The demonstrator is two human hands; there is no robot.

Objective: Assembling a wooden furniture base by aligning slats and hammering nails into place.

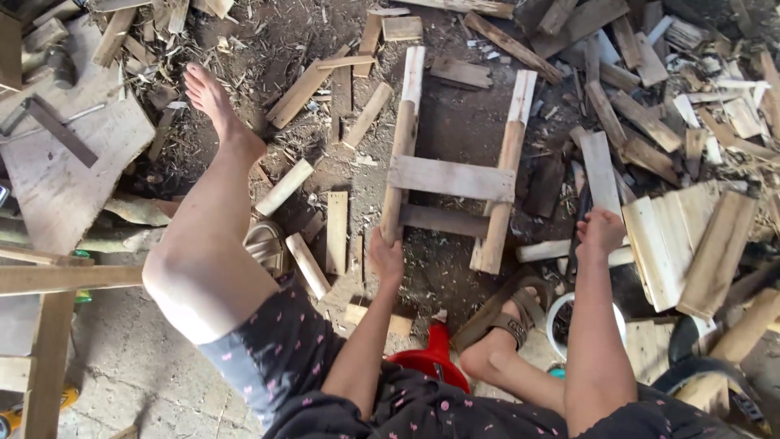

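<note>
While left hand (387, 256) grips rough ladder-shaped wooden frame (452, 177), right hand (600, 232) clasps dark stick (578, 221)

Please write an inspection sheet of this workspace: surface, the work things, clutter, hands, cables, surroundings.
Surface: bare dirt ground with chips and splinters.
Work things: ladder-like wooden frame, two rails and two crosspieces, lying flat.
Clutter: loose offcuts everywhere; stack of pale boards at right; white bucket; red plastic piece.
Hands: left hand grips the near end of the frame's left rail; right hand rests on wood scraps, holding unclear.
Cables: nothing seen.
Surroundings: plywood sheet at left; wooden trestle.
</note>
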